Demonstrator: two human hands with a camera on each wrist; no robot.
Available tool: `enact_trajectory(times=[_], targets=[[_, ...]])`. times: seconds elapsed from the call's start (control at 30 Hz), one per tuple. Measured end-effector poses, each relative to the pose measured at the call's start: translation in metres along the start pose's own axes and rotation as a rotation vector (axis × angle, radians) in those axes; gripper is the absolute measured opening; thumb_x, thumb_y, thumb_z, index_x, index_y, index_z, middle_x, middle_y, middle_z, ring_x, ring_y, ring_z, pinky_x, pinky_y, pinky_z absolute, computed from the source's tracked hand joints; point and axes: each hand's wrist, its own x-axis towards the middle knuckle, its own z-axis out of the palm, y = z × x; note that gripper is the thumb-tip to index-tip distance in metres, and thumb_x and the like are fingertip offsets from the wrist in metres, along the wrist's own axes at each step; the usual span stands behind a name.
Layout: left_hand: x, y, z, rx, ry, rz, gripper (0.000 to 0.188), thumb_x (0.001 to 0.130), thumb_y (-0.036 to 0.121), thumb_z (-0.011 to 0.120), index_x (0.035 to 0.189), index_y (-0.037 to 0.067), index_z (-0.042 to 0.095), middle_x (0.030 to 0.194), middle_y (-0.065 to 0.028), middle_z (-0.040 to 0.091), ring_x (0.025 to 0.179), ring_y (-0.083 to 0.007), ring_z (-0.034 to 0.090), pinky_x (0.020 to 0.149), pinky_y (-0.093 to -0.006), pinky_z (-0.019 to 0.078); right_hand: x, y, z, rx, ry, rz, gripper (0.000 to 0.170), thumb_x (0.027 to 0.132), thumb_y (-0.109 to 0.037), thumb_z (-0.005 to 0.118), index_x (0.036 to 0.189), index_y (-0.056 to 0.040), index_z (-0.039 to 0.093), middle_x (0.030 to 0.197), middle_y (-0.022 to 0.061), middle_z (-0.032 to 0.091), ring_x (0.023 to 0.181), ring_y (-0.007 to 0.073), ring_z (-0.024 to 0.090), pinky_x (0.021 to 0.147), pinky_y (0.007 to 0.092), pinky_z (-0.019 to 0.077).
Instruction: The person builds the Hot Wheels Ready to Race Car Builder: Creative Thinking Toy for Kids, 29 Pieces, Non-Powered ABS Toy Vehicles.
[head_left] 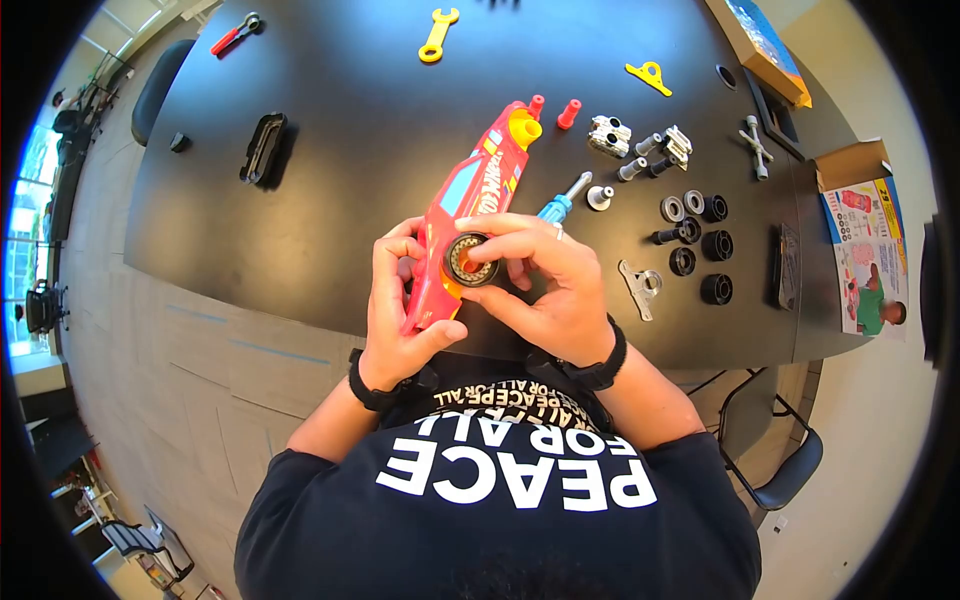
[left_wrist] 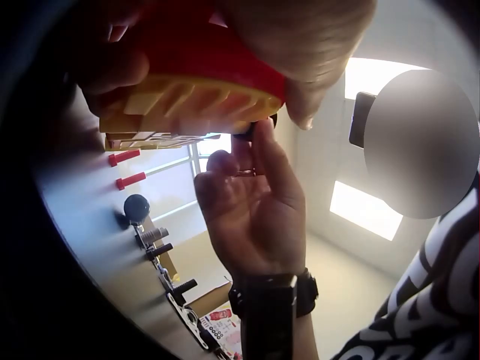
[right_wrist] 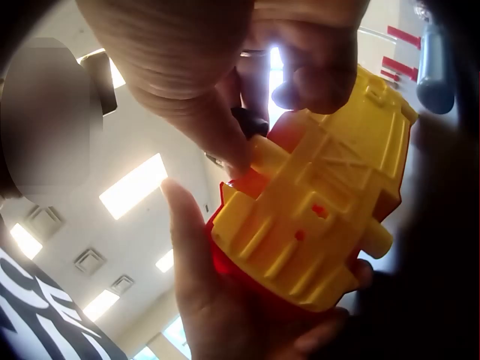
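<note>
My left hand holds a red toy car body by its near end, tilted up over the table edge. The car's ribbed yellow underside faces the right wrist camera. With thumb and fingers my right hand pinches a black wheel at the car's side, close to a yellow axle stub. In the right wrist view the fingers partly hide the wheel. A blue-handled screwdriver lies on the table just beyond the right hand.
On the black table lie a yellow wrench, a red peg, silver engine-like parts, several black wheels and a grey bracket. A black tray-like part is at left; a printed box stands right.
</note>
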Motion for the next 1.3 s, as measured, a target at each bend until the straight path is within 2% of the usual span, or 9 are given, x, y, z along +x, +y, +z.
enact_trajectory(times=[0.17, 0.4, 0.5, 0.6, 0.7, 0.87, 1.13, 1.2, 1.3], targets=[[-0.002, -0.003, 0.001, 0.060, 0.014, 0.007, 0.101, 0.079, 0.055, 0.101, 0.143, 0.006, 0.042, 0.164, -0.0208, 0.039, 0.137, -0.0263, 0.058, 0.111, -0.0413, 0.0539, 0.000, -0.007, -0.003, -0.276, -0.040, -0.154, 0.048, 0.080, 0.001, 0.092, 0.125, -0.0093, 0.078, 0.129, 0.0088, 0.081, 0.101, 0.0296, 0.077, 0.086, 0.0372, 0.0559], [0.000, 0.000, 0.003, 0.062, 0.003, 0.005, 0.095, 0.080, 0.050, 0.101, 0.140, 0.006, 0.042, 0.163, -0.0207, 0.042, 0.139, -0.0263, 0.058, 0.114, -0.0403, 0.0519, -0.002, -0.013, -0.009, -0.315, -0.025, -0.119, 0.057, 0.080, 0.002, 0.092, 0.134, -0.0081, 0.077, 0.125, 0.0096, 0.080, 0.098, 0.0259, 0.076, 0.084, 0.0351, 0.0588], [0.000, -0.001, 0.004, 0.026, 0.032, -0.005, 0.089, 0.082, 0.046, 0.099, 0.139, 0.005, 0.043, 0.162, -0.0213, 0.042, 0.140, -0.0266, 0.057, 0.115, -0.0405, 0.0503, 0.003, -0.014, -0.021, -0.219, 0.080, -0.106, 0.059, 0.083, 0.010, 0.087, 0.139, -0.0059, 0.077, 0.131, 0.0115, 0.076, 0.097, 0.0139, 0.074, 0.066, 0.0261, 0.0576], [-0.001, 0.004, -0.002, -0.038, -0.012, -0.009, 0.083, 0.084, 0.042, 0.097, 0.136, 0.004, 0.045, 0.161, -0.0223, 0.044, 0.141, -0.0271, 0.057, 0.117, -0.0405, 0.0490, 0.022, -0.013, -0.052, -0.220, 0.231, 0.025, 0.058, 0.084, 0.011, 0.087, 0.139, -0.0032, 0.075, 0.139, 0.0113, 0.070, 0.115, 0.0141, 0.069, 0.082, 0.0275, 0.0628], [-0.006, 0.006, -0.011, -0.046, -0.054, -0.015, 0.082, 0.081, 0.046, 0.098, 0.131, 0.004, 0.048, 0.161, -0.0255, 0.046, 0.144, -0.0293, 0.056, 0.119, -0.0417, 0.0469, 0.033, 0.006, -0.075, -0.290, 0.170, 0.031, 0.057, 0.080, 0.011, 0.088, 0.133, -0.0078, 0.078, 0.132, 0.0043, 0.071, 0.090, 0.0109, 0.067, 0.068, 0.0241, 0.0587], [-0.006, 0.014, -0.018, -0.121, -0.076, -0.084, 0.084, 0.078, 0.050, 0.099, 0.128, 0.004, 0.049, 0.161, -0.0294, 0.049, 0.147, -0.0335, 0.056, 0.121, -0.0435, 0.0457, 0.026, 0.011, -0.081, -0.376, 0.065, 0.067, 0.057, 0.079, 0.007, 0.091, 0.132, -0.0089, 0.078, 0.129, 0.0042, 0.069, 0.087, 0.0127, 0.065, 0.068, 0.0258, 0.0550], [0.007, 0.032, -0.088, -0.250, -0.263, -0.139, 0.086, 0.075, 0.055, 0.100, 0.129, 0.000, 0.061, 0.160, -0.0457, 0.052, 0.150, -0.0476, 0.058, 0.124, -0.0553, 0.0452, -0.007, -0.010, -0.080, -0.411, -0.158, 0.048, 0.076, 0.080, -0.006, 0.094, 0.150, -0.0075, 0.067, 0.150, 0.0148, 0.066, 0.136, 0.0389, 0.065, 0.115, 0.0465, 0.0532], [0.009, 0.030, -0.101, -0.147, -0.213, -0.141, 0.096, 0.074, 0.066, 0.093, 0.134, 0.000, 0.058, 0.146, -0.0371, 0.066, 0.140, -0.0429, 0.068, 0.116, -0.0559, 0.0549, -0.020, -0.028, -0.087, -0.478, -0.088, 0.130, 0.070, 0.081, -0.010, 0.096, 0.146, -0.0068, 0.070, 0.146, 0.0154, 0.069, 0.131, 0.0374, 0.068, 0.109, 0.0451, 0.0572], [0.001, 0.018, -0.127, -0.219, -0.203, -0.233, 0.099, 0.073, 0.067, 0.094, 0.136, 0.000, 0.056, 0.135, -0.0305, 0.071, 0.120, -0.0364, 0.077, 0.094, -0.0466, 0.0670, -0.042, -0.041, -0.119, -0.608, 0.184, 0.160, 0.048, 0.086, -0.008, 0.094, 0.130, -0.0053, 0.078, 0.129, 0.0117, 0.077, 0.093, 0.0184, 0.072, 0.072, 0.0297, 0.0580]])
